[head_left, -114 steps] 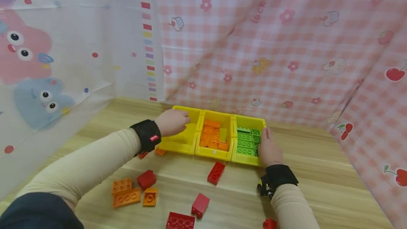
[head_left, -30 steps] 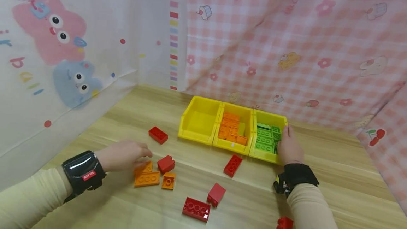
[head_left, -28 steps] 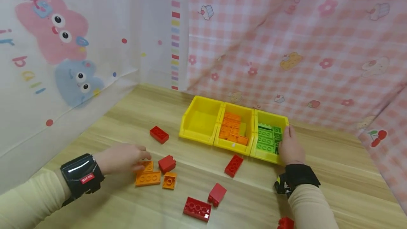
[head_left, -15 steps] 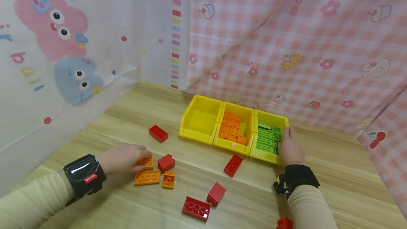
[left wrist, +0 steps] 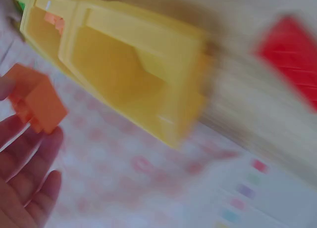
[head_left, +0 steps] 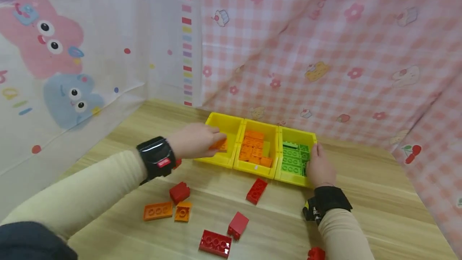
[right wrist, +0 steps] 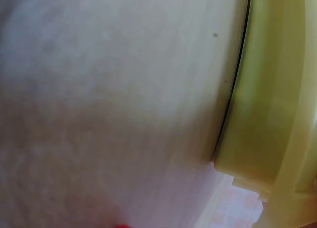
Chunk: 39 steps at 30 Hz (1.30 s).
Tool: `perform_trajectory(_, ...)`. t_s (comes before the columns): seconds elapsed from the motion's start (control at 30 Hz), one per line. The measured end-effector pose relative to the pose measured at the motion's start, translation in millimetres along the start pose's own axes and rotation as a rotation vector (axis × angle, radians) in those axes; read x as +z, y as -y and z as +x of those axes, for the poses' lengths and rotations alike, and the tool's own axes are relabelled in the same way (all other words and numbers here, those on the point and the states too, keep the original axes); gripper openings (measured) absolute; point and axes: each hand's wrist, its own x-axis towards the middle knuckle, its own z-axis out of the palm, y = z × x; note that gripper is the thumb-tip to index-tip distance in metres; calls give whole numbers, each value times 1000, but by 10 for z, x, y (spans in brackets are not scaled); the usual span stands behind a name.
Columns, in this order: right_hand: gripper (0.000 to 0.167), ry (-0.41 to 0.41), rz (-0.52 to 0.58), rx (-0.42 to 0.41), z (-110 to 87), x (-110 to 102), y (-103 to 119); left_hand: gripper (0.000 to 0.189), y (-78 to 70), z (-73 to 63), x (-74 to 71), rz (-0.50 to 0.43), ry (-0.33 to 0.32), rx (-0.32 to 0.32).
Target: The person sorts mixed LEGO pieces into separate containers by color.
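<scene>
My left hand pinches an orange toy brick between thumb and fingers. In the head view it is over the leftmost yellow bin, partly covering it; no bricks show in the visible part of that bin. The left wrist view has the brick's studs facing the fingers. At the far end of the row, my right hand grips the right side wall of the yellow bin with green bricks. The right wrist view shows only that bin's outside and the table; the hand is out of frame.
Orange bricks lie in the middle bin. Loose on the wooden table are several red bricks and two orange ones, a long brick and a small square one. Patterned cloth hangs behind the bins.
My left hand has picked up the orange brick from the near left group and carried it up and right to the leftmost bin. The right hand stays at its bin; the head view shifts slightly.
</scene>
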Motion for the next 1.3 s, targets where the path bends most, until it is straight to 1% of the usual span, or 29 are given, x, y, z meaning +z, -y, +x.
perform_trajectory(0.03,58,-2,-3,-4,-3,15,1,24,-31,172,40,13,-20,34)
perform_trajectory(0.1,58,-3,-11,-11,-9,43,15,23,-84,481,155,43,-49,69)
perform_trajectory(0.17,59,3,-14,-11,-9,69,46,20,-122,725,283,78,-60,77)
perform_trajectory(0.2,59,7,-15,-13,-8,82,66,19,-131,821,352,105,-54,67)
perform_trajectory(0.23,59,13,-16,-14,-6,93,89,19,-137,897,417,128,-40,49)
perform_trajectory(0.3,60,21,-11,-15,-3,112,143,21,-136,1000,540,174,13,-2)
perform_trajectory(0.4,60,29,4,-14,5,131,214,26,-126,1058,652,202,133,-94)
perform_trajectory(0.47,61,31,24,-10,10,135,248,28,-111,1061,687,197,196,-149)
perform_trajectory(0.53,61,29,42,-4,21,133,264,30,-89,1056,704,189,231,-188)
perform_trajectory(0.6,60,25,54,-1,35,122,268,30,-67,1056,707,173,240,-214)
perform_trajectory(0.73,60,25,58,7,60,81,263,31,-39,1081,695,157,251,-236)
perform_trajectory(0.87,60,40,56,20,60,58,243,30,-51,1101,686,154,244,-239)
perform_trajectory(0.93,60,47,52,26,52,58,223,29,-53,1088,692,144,214,-228)
perform_trajectory(1.0,60,51,48,30,44,57,195,28,-43,1051,692,125,163,-202)
perform_trajectory(1.07,59,56,44,36,37,48,162,28,-28,972,664,100,106,-164)
perform_trajectory(1.13,59,53,44,39,30,37,122,28,-20,847,601,73,57,-125)
perform_trajectory(1.2,59,53,45,40,24,28,66,29,-7,675,538,57,19,-79)
perform_trajectory(1.3,59,51,44,39,20,18,-38,31,16,371,459,21,8,-43)
